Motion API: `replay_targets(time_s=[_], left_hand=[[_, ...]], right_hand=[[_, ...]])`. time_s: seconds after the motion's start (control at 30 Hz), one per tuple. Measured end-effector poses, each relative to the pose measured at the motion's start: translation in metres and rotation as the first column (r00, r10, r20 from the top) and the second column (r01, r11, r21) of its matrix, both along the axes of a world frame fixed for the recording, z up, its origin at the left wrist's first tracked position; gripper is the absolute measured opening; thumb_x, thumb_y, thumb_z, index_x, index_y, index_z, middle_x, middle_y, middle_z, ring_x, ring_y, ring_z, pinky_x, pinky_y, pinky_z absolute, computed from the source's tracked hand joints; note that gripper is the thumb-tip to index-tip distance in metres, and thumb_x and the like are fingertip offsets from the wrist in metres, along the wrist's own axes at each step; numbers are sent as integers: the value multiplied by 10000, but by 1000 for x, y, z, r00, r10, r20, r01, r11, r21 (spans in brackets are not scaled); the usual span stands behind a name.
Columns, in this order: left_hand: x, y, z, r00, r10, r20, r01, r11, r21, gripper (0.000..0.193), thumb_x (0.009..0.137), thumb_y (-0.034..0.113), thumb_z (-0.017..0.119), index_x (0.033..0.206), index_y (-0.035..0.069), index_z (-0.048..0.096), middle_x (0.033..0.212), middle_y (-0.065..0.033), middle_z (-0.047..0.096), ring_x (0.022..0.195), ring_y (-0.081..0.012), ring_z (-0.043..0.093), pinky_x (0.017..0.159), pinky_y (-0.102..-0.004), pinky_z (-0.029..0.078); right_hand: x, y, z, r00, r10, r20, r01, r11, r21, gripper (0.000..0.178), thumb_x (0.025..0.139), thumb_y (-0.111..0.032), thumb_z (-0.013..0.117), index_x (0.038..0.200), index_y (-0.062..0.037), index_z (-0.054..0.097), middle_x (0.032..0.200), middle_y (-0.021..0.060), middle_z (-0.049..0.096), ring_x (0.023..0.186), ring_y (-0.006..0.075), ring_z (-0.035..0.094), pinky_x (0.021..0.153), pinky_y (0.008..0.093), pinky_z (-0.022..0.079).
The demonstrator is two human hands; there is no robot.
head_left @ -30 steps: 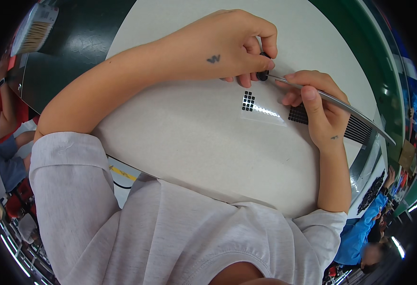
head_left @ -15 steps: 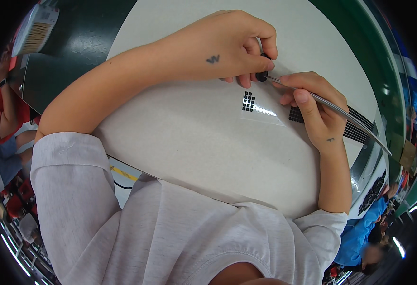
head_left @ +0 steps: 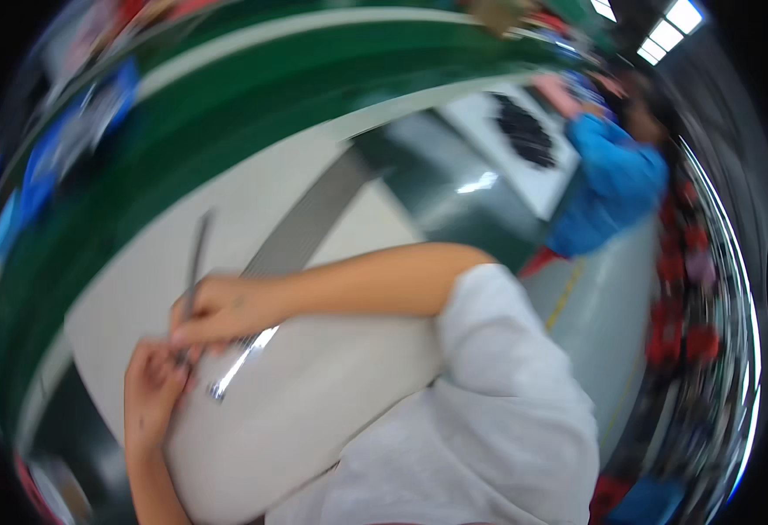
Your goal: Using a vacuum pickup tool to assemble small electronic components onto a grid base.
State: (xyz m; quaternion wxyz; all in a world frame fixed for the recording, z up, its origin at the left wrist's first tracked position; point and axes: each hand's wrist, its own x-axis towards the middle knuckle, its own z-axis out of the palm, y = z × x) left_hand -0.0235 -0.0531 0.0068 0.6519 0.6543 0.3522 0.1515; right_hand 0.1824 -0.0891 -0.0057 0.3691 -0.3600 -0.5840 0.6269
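Note:
My right hand (head_left: 217,311) is closed around a thin pair of metal tweezers (head_left: 198,254), its back end pointing up and away from me. The tweezers' tip reaches my left hand (head_left: 152,385), whose fingers are pinched on a small black round part (head_left: 182,357); motion blur and the fingers hide most of it. Beside the hands, a clear film strip (head_left: 244,363) catches the light on the pale board. A long grey-looking striped sheet (head_left: 305,219) runs under my right wrist and out toward the far side.
The pale board (head_left: 340,394) lies on a dark green tabletop (head_left: 441,166). To the right, a person in blue (head_left: 616,179) is beside a white sheet (head_left: 467,114) bearing a heap of black pieces (head_left: 524,131). A blurred clear container (head_left: 60,490) stands at lower left.
The view has swung to the right, so both hands now appear at the left and the co-worker in blue is plainer. Both hands stay together, tweezers and black part still held.

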Motion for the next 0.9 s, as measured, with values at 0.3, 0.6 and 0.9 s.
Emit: replay_targets(time_s=[0.3, 0.6, 0.9], left_hand=[[-22, 112, -37, 929, 347, 127, -364, 799, 478, 147, 799, 134, 544, 895, 97, 440, 662, 48, 427, 555, -34, 389, 434, -137, 242], [-112, 237, -69, 644, 762, -60, -314, 335, 888, 427, 764, 340, 521, 1065, 38, 547, 984, -127, 593, 855, -276, 577, 758, -373, 441], [-28, 89, -30, 641, 694, 328, -405, -57, 913, 189, 713, 161, 529, 722, -20, 582, 776, -195, 565, 768, -323, 555, 682, -410, 445]], right_hand=[[-6, -12, -11, 961, -247, -120, 268, 941, 205, 243, 854, -233, 450, 795, -7, 515, 632, 75, 568, 447, 105, 524, 435, 230, 444], [-28, -2, -3, 858, -378, 348, 210, 876, 434, 198, 806, -274, 480, 778, -90, 549, 656, 97, 566, 650, 213, 570, 619, 327, 437], [13, 12, -49, 832, -554, 37, 540, 823, 175, 218, 869, -256, 466, 793, -73, 555, 533, -5, 457, 437, 54, 385, 390, 188, 317]])
